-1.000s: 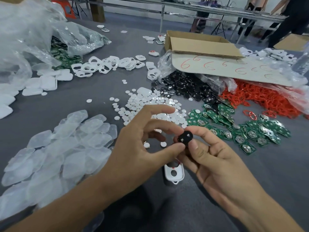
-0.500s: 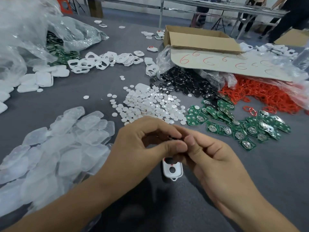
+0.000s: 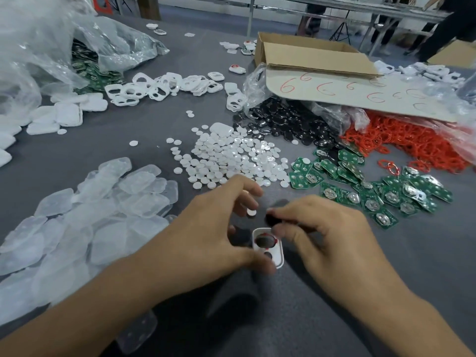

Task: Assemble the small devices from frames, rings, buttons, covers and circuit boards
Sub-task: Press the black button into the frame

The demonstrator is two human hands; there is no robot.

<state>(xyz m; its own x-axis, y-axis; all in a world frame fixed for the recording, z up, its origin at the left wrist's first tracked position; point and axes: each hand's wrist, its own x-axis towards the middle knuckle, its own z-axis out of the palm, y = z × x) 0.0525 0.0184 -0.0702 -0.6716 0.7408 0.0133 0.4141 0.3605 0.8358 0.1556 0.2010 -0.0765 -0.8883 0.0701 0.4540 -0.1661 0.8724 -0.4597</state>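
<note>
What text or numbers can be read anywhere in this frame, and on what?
"6": handwritten in red, repeated at least six times across the pale cardboard sheet; the marks farther right are too faint to read.
Any markings on the green circuit boards are too small to read.
Nothing else is legible.

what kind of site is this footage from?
Probably a small electronics assembly workshop: loose heaps of green circuit boards, red rings and white frames sorted on a grey worktable.

A grey worktable (image 3: 164, 130) fronts metal-framed tables (image 3: 360, 7) on a grey floor (image 3: 206, 15)
</note>
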